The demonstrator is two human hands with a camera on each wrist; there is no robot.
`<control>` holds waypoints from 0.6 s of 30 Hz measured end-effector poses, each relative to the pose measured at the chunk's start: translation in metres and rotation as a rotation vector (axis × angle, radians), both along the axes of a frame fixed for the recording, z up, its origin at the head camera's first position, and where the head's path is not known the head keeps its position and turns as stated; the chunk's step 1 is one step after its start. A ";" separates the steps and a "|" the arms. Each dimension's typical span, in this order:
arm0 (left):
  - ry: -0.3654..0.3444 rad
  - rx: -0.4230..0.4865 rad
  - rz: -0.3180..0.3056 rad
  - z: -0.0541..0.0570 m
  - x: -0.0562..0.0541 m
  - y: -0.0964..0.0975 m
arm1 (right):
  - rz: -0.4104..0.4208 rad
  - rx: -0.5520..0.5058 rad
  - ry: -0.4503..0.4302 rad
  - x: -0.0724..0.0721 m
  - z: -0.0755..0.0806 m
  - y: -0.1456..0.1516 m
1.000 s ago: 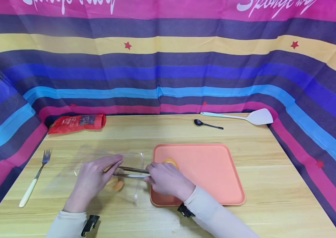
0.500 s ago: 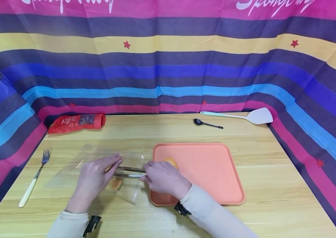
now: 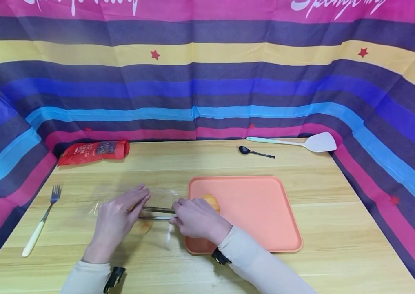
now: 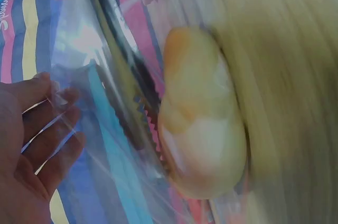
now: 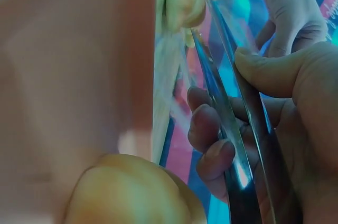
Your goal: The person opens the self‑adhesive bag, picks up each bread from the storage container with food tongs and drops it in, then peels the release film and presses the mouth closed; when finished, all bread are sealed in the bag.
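Note:
My left hand (image 3: 117, 218) pinches the edge of a clear plastic bag (image 4: 79, 49) between thumb and fingers. Inside the bag lies a golden bread roll (image 4: 203, 113), partly hidden by the left hand in the head view. Metal tongs (image 3: 159, 210) reach into the bag's mouth, held by my right hand (image 3: 201, 220) with its thumb on one arm and fingers around the other. Their toothed tips are right beside the roll in the left wrist view. A second bread roll (image 5: 137, 192) sits on the pink tray (image 3: 251, 216), half covered by the right hand in the head view.
A fork (image 3: 42, 222) with a white handle lies at the left. Along the back are a red packet (image 3: 95, 152), a small black spoon (image 3: 255, 152) and a white spatula (image 3: 319, 142). A striped cloth (image 3: 192, 73) walls the table's back and sides.
The right hand has shifted left, sliding the tongs deeper into the bag. The roll in the bag has moved a little left with them. The left hand stays nearly in place.

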State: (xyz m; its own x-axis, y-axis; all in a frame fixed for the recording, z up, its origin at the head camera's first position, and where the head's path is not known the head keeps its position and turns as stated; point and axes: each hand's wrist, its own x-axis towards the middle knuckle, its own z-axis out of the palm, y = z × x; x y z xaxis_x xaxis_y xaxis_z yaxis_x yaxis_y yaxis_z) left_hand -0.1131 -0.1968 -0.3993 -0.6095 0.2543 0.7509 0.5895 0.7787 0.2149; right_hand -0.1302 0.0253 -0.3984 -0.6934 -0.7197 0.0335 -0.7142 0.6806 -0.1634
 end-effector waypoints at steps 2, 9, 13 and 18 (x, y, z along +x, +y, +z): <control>-0.005 0.003 -0.006 0.000 0.000 0.000 | 0.007 0.008 -0.008 0.000 0.000 0.000; -0.018 -0.006 -0.021 -0.004 -0.001 0.000 | 0.030 0.015 0.023 0.000 0.000 -0.002; -0.023 -0.030 -0.021 -0.004 -0.001 0.000 | 0.015 0.029 -0.002 0.001 0.000 0.000; -0.050 -0.039 -0.022 -0.004 -0.001 -0.002 | -0.021 0.042 -0.040 0.000 0.008 0.010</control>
State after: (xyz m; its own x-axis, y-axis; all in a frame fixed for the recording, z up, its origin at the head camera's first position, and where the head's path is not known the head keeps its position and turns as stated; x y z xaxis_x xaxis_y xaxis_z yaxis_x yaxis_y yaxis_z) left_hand -0.1145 -0.1987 -0.4033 -0.6401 0.2963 0.7088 0.5956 0.7742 0.2142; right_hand -0.1299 0.0353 -0.3903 -0.7083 -0.7055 -0.0244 -0.6935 0.7019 -0.1622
